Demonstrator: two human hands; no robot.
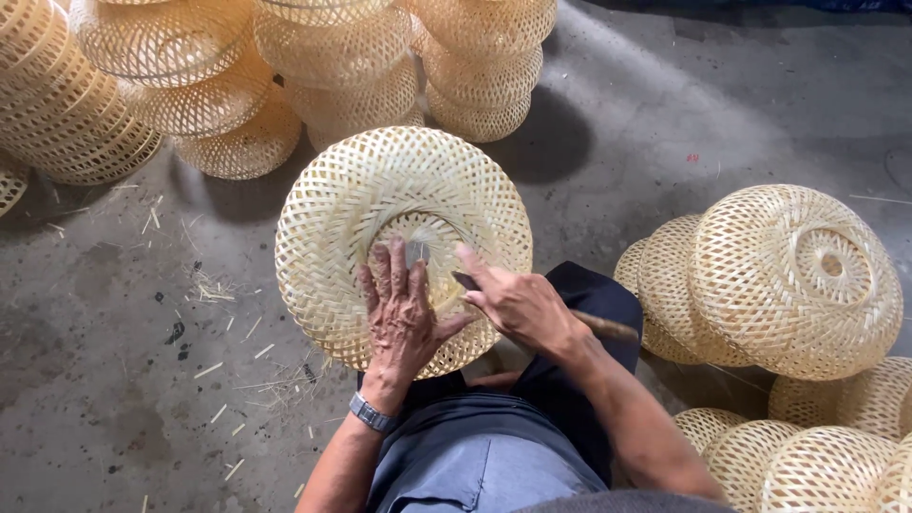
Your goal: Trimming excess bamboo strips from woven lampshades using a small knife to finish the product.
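The left hand [404, 318] lay flat, fingers spread, on the woven bamboo basket [380, 204] resting on the lap. Just right of this grip, the right hand [518, 304] pinched a dark tool [465, 281] at the rim of the basket's centre opening. Bare concrete floor [104, 380] lay open to the left.

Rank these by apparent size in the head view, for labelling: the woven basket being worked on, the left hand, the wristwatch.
1. Woven bamboo basket
2. Left hand
3. Wristwatch
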